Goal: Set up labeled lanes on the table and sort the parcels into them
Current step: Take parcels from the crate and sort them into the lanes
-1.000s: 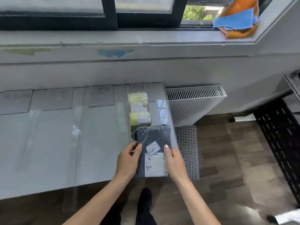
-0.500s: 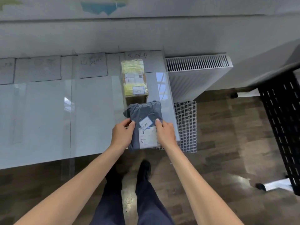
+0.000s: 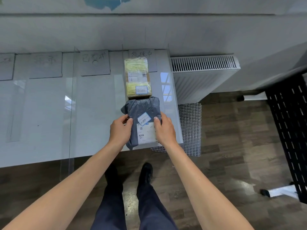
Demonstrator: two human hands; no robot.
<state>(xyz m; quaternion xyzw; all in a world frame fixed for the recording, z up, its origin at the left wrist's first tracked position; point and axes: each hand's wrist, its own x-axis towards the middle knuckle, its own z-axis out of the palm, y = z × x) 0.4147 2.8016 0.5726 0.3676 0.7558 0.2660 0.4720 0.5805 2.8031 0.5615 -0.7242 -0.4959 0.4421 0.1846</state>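
A grey plastic parcel [image 3: 141,107] with a white shipping label and a small blue-edged sticker lies at the near edge of the white table [image 3: 93,113], in the rightmost lane. My left hand [image 3: 120,130] grips its left side, and my right hand [image 3: 163,130] grips its right side, thumb on top. Just beyond it lies a brown box parcel [image 3: 137,77] wrapped in yellow tape, also stickered. That box partly covers the handwritten grey lane label [image 3: 142,53] at the back of the lane.
Three more grey lane labels [image 3: 95,63] lie along the table's back edge to the left, with tape strips marking lanes. A white radiator [image 3: 204,75] and a mesh mat [image 3: 191,128] are right of the table. A black perforated rack [image 3: 289,130] stands far right.
The view has tilted down, so the window is out of sight. Both hands stay on the grey parcel, which remains near the table's front edge behind the yellow-taped box.
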